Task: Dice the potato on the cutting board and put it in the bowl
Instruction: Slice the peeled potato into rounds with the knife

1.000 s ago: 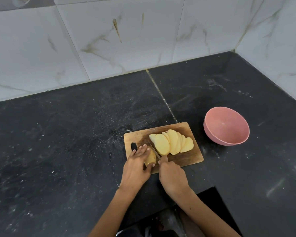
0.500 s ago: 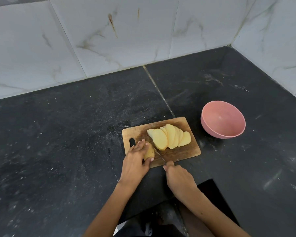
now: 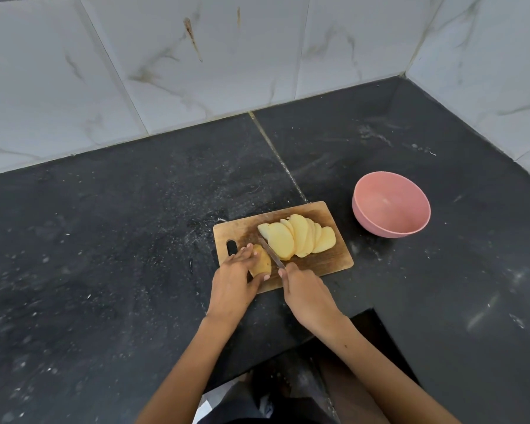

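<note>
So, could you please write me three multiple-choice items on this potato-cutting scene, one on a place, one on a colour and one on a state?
1. Where does the bowl stand relative to the cutting board?
A. On the board
B. On the counter, to the board's right
C. To the board's left

2. What colour is the bowl?
A. Pink
B. Green
C. White

3. What is in the bowl?
A. Diced potato
B. Whole slices
C. Nothing visible

Answers:
1 B: it stands apart from the board, on the dark counter.
2 A: its wall and inside are pink.
3 C: the potato slices lie fanned on the board, while the left hand holds the uncut potato end and the right hand holds the knife.
</note>
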`<state>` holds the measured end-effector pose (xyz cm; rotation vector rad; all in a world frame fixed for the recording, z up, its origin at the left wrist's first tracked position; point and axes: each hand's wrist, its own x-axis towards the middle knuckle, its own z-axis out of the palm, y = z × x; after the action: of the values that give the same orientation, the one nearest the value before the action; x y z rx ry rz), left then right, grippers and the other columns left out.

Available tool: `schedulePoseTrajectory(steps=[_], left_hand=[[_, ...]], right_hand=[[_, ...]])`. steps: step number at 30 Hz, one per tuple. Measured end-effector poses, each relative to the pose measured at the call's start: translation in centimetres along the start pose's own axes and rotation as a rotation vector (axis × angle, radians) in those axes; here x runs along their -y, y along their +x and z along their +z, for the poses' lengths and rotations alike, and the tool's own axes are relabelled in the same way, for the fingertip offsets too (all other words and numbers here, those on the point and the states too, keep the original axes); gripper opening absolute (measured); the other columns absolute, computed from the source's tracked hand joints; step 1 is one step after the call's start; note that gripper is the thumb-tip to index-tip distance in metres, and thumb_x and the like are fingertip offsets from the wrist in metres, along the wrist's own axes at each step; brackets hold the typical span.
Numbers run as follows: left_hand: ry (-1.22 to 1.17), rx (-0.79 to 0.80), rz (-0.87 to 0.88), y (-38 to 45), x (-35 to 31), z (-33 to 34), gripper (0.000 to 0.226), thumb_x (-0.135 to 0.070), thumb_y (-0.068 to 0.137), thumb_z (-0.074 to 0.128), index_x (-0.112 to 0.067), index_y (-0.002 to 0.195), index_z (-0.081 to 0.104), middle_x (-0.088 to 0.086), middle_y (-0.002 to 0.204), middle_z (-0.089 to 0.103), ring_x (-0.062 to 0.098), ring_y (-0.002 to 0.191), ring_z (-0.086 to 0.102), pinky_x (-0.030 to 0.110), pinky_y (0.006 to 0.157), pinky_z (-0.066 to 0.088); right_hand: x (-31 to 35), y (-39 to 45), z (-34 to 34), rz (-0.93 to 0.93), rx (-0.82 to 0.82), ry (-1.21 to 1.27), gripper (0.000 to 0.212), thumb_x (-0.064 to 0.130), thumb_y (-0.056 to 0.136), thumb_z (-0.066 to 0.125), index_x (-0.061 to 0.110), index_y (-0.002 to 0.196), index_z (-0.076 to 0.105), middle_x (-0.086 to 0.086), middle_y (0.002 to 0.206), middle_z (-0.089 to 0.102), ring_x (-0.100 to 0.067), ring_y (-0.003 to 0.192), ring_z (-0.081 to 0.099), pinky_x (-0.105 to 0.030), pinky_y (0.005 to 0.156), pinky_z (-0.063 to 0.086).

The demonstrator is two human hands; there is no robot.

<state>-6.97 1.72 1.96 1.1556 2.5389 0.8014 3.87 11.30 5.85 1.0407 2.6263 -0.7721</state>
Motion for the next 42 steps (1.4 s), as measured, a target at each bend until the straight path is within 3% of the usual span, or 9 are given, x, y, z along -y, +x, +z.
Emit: schedulePoseTrajectory(steps=[4,8,17,29,35,42], left_hand=[[-0.012,-0.001,-0.001,-0.1,0.1,0.1,0.049,-0.028,0.081,0.074,-0.015,0.127,0.060,-0.001,0.141,0.048,0.015,0.131,0.045,0.028,0.104,0.038],[-0.032,0.004,0.007,0.0,0.2,0.4,0.049,-0.023,0.082,0.074,-0.014,0.127,0.060,0.001,0.141,0.048,0.017,0.131,0.044,0.024,0.106,0.031],[0.006,0.018,-0.012,0.0,0.0,0.8,0.049,-0.022,0.084,0.071,-0.015,0.130,0.057,0.001,0.144,0.045,0.017,0.134,0.041,0.026,0.108,0.032],[0.001,0.013,0.014,-0.1,0.1,0.4,0.046,-0.027,0.083,0.071,-0.013,0.126,0.061,0.003,0.142,0.048,0.018,0.133,0.043,0.032,0.105,0.039],[-0.010,-0.017,-0.003,-0.4,-0.1,0.2,0.039,-0.027,0.081,0.073,-0.012,0.116,0.068,0.005,0.135,0.054,0.019,0.127,0.050,0.036,0.099,0.045],[0.045,0.044,0.003,-0.6,-0.2,-0.2,0.041,-0.028,0.087,0.067,-0.017,0.126,0.061,0.002,0.144,0.044,0.015,0.130,0.046,0.034,0.100,0.045]], right_hand=[[0.5,0.7,0.8,0.012,0.035,-0.021,0.029,0.031,0.104,0.032,0.013,0.118,0.050,-0.005,0.101,0.063,-0.018,0.090,0.064,-0.032,0.077,0.052],[1.0,1.3,0.7,-0.003,0.055,-0.072,0.023,0.025,0.104,0.038,0.011,0.119,0.048,-0.008,0.110,0.063,-0.022,0.098,0.063,-0.029,0.073,0.044],[1.4,1.1,0.2,0.014,0.079,-0.168,0.026,0.018,0.104,0.034,0.009,0.127,0.044,-0.012,0.122,0.057,-0.029,0.112,0.057,-0.035,0.084,0.046],[-1.8,-3.3,0.5,0.055,0.162,-0.130,0.029,0.027,0.106,0.028,0.008,0.119,0.046,-0.013,0.112,0.061,-0.030,0.103,0.061,-0.032,0.072,0.039],[-1.5,-3.1,-0.3,0.037,0.019,-0.052,0.033,0.033,0.105,0.027,0.011,0.115,0.050,-0.008,0.103,0.064,-0.025,0.094,0.064,-0.032,0.068,0.042],[0.8,0.2,0.1,-0.004,-0.026,-0.025,0.030,0.031,0.104,0.032,0.012,0.111,0.054,-0.004,0.099,0.063,-0.018,0.090,0.063,-0.029,0.072,0.046]])
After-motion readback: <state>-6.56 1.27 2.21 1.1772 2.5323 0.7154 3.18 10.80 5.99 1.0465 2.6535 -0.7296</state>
